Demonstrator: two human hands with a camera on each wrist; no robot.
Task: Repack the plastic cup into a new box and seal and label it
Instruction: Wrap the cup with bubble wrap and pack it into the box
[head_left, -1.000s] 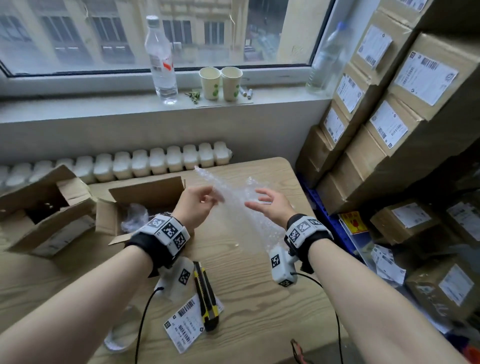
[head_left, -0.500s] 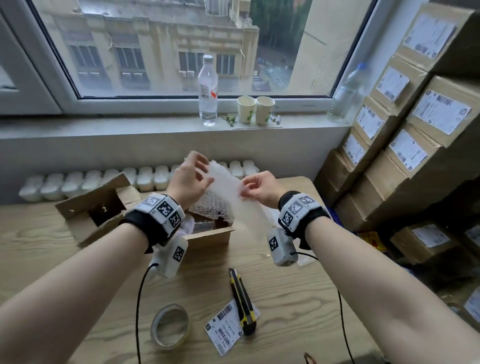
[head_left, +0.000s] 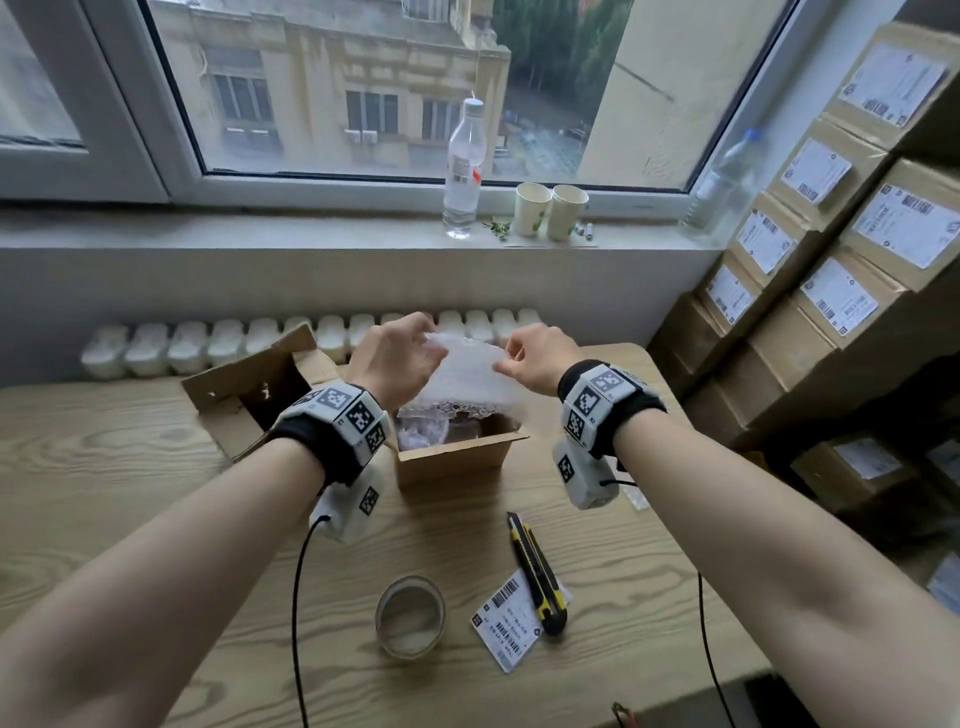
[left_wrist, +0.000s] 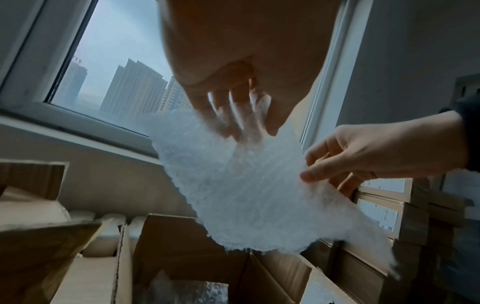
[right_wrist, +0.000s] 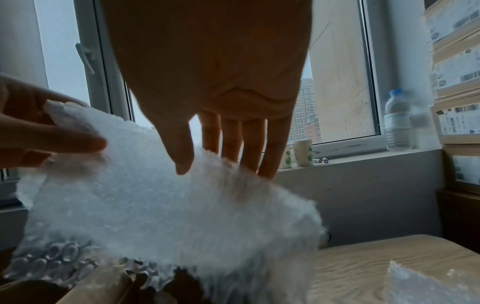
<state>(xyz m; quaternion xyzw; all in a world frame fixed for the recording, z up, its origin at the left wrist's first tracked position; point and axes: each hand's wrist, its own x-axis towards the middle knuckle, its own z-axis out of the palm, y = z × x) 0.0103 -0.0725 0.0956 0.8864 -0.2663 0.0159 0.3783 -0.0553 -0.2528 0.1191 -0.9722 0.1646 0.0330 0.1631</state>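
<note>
A sheet of clear bubble wrap (head_left: 462, 379) hangs between both hands over an open cardboard box (head_left: 452, 461) on the wooden table. My left hand (head_left: 426, 340) pinches its upper left edge, and my right hand (head_left: 506, 359) pinches the upper right edge. The sheet's lower end reaches the box opening. Crumpled clear plastic (head_left: 422, 434) lies inside the box; I cannot make out a cup in it. In the left wrist view the left hand (left_wrist: 233, 123) has its fingers behind the bubble wrap (left_wrist: 246, 195). In the right wrist view the right hand (right_wrist: 221, 158) holds the bubble wrap (right_wrist: 168, 205) between thumb and fingers.
A second open box (head_left: 244, 384) sits left of the first. A tape roll (head_left: 410, 616), a yellow utility knife (head_left: 537, 571) and a shipping label (head_left: 511, 621) lie near the front. Labelled cartons (head_left: 831, 291) are stacked at the right. Bottles and paper cups (head_left: 550, 210) stand on the windowsill.
Both hands have carried the bubble wrap left, from beside the box to above it. Its lower end now hangs at the box opening.
</note>
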